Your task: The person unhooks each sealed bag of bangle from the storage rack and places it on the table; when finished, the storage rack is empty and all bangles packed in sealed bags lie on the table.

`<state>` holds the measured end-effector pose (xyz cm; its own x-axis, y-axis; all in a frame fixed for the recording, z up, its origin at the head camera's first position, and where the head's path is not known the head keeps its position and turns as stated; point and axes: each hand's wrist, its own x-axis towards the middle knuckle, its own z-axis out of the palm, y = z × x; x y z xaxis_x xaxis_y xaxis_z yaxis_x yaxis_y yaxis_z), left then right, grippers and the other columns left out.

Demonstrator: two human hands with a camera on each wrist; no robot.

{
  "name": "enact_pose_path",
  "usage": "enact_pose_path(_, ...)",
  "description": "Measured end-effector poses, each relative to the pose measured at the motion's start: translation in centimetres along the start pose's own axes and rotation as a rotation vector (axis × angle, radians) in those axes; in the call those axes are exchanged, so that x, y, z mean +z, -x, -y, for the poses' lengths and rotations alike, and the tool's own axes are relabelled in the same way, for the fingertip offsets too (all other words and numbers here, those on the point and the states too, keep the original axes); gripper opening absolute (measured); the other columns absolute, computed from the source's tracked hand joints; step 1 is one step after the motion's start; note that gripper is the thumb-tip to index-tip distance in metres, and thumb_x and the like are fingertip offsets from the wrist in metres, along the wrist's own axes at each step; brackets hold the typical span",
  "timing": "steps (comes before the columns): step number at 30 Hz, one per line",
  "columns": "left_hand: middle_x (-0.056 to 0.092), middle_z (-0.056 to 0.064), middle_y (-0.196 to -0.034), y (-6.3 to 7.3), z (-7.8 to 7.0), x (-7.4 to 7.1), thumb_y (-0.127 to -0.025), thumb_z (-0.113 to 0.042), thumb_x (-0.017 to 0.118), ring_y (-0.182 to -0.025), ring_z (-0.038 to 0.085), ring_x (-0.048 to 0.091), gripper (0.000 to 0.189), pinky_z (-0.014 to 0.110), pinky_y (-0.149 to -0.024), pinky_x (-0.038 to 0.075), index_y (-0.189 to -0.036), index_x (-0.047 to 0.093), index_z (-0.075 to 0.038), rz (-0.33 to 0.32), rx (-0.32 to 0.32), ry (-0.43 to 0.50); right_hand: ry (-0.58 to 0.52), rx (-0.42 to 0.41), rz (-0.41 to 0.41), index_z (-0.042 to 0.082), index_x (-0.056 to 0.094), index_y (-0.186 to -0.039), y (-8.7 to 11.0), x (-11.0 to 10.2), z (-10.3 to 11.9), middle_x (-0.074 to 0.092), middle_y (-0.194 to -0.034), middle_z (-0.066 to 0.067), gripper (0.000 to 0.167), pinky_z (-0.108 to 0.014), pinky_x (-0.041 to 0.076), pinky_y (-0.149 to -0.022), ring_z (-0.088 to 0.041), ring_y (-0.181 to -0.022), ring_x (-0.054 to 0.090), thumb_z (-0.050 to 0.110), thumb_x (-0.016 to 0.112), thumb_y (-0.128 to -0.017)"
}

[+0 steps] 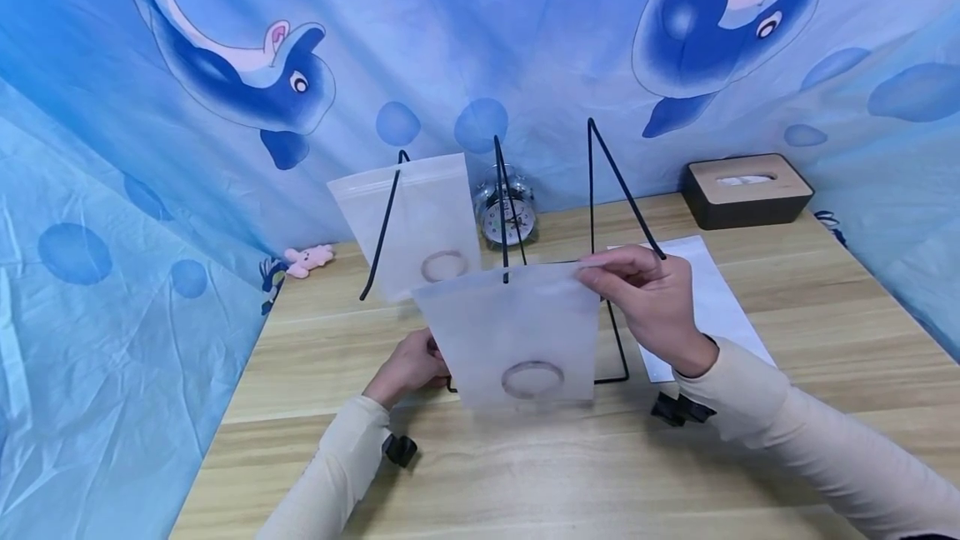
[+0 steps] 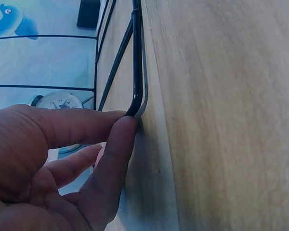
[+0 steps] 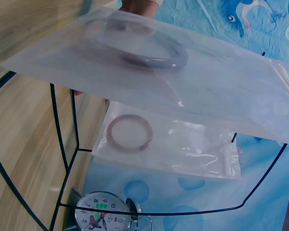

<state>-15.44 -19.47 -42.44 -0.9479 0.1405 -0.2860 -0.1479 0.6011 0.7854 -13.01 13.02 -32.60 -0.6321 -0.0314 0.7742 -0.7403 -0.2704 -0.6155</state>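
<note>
My right hand pinches the top right corner of a translucent zip bag between thumb and fingers. Inside its lower part lies a bangle. The bag's top edge overlaps the middle prong of a black wire rack in the head view. Down at the tabletop, my left hand pinches a bent corner of the rack's base wire between thumb and forefinger. A second translucent bag, also with a bangle in it, hangs on the rack's left prong.
Behind the rack stands a twin-bell alarm clock. A white sheet lies right of the rack, with a tissue box at the back right. A small pink toy lies back left. A blue dolphin-print curtain hangs behind the table.
</note>
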Motion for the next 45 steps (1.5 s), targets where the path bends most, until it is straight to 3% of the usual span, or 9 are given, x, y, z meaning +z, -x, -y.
enact_pose_path(9,0.063,0.007,-0.080,-0.1,-0.2,-0.3,-0.080,0.003,0.073,-0.063,0.017,0.062,0.017,0.029,-0.059,0.058,-0.092,0.064,-0.005,-0.013,0.014,-0.073,0.034,-0.018,-0.020,0.001,0.077,-0.095,-0.1,0.1,0.3,0.076,-0.090,-0.004,0.012,-0.016,0.055,-0.063,-0.007,-0.071,0.067,0.011,0.078,-0.089)
enact_pose_path(17,0.056,0.008,-0.085,-0.3,0.0,-0.3,-0.080,0.013,0.070,-0.071,0.018,0.060,0.022,0.031,-0.060,0.061,-0.090,0.056,0.001,-0.004,-0.038,0.034,0.042,0.010,-0.028,-0.005,0.076,-0.095,0.7,-1.1,0.4,0.076,-0.089,-0.006,0.010,-0.016,0.055,-0.062,-0.007,-0.068,0.066,0.003,0.077,-0.088)
enact_pose_path(20,0.056,0.009,-0.092,-0.3,0.2,-0.4,-0.080,0.015,0.070,-0.080,0.020,0.058,0.034,0.032,-0.061,0.061,-0.111,0.062,0.002,0.004,-0.048,0.058,0.044,0.034,-0.027,-0.006,0.076,-0.096,1.2,-1.9,0.4,0.076,-0.090,-0.005,0.013,-0.017,0.057,-0.063,-0.007,-0.070,0.068,0.003,0.077,-0.088)
enact_pose_path(23,0.057,0.010,-0.099,-0.4,0.3,-0.4,-0.080,0.015,0.070,-0.086,0.021,0.058,0.057,0.033,-0.063,0.061,-0.134,0.058,0.000,0.006,-0.061,0.067,0.050,0.059,-0.036,-0.009,0.074,-0.095,1.6,-2.9,0.4,0.076,-0.091,-0.004,0.019,-0.018,0.058,-0.064,-0.008,-0.073,0.070,0.007,0.079,-0.087)
enact_pose_path(26,0.057,0.011,-0.102,-0.4,0.3,-0.4,-0.081,0.015,0.070,-0.088,0.022,0.058,0.064,0.033,-0.064,0.061,-0.141,0.054,-0.001,0.006,-0.069,0.069,0.067,0.092,-0.030,-0.010,0.073,-0.095,2.1,-4.0,0.7,0.076,-0.094,-0.003,0.019,-0.019,0.059,-0.067,-0.009,-0.078,0.072,0.007,0.078,-0.087)
enact_pose_path(29,0.057,0.012,-0.103,-0.4,0.4,-0.3,-0.081,0.015,0.070,-0.088,0.022,0.058,0.064,0.033,-0.065,0.061,-0.140,0.055,-0.001,0.004,-0.067,0.065,0.070,0.141,-0.023,-0.010,0.073,-0.098,2.7,-5.1,1.2,0.076,-0.097,-0.006,0.010,-0.019,0.059,-0.070,-0.011,-0.082,0.072,-0.010,0.070,-0.089)
enact_pose_path(33,0.057,0.012,-0.103,-0.5,0.5,-0.4,-0.080,0.015,0.071,-0.088,0.022,0.059,0.063,0.033,-0.065,0.062,-0.139,0.056,-0.002,-0.004,-0.066,0.062,0.073,0.227,-0.047,-0.010,0.073,-0.101,3.5,-6.7,2.2,0.075,-0.097,-0.010,0.027,-0.020,0.059,-0.070,-0.014,-0.081,0.072,-0.027,0.058,-0.086)
enact_pose_path(39,0.058,0.013,-0.105,-0.6,0.5,-0.5,-0.081,0.015,0.071,-0.090,0.023,0.059,0.063,0.033,-0.066,0.062,-0.140,0.056,-0.002,-0.004,-0.067,0.072,0.054,0.357,-0.101,-0.014,0.070,-0.105,4.4,-9.2,3.3,0.075,-0.097,-0.009,0.023,-0.022,0.060,-0.068,-0.015,-0.081,0.071,-0.024,0.056,-0.089)
enact_pose_path(45,0.057,0.013,-0.105,-0.8,0.4,-0.6,-0.081,0.016,0.070,-0.090,0.024,0.059,0.064,0.034,-0.066,0.062,-0.141,0.055,-0.003,-0.011,-0.076,0.080,-0.016,0.575,-0.192,-0.004,0.073,-0.108,4.3,-12.4,3.4,0.076,-0.094,-0.008,0.022,-0.023,0.060,-0.063,-0.014,-0.073,0.070,-0.013,0.058,-0.095)
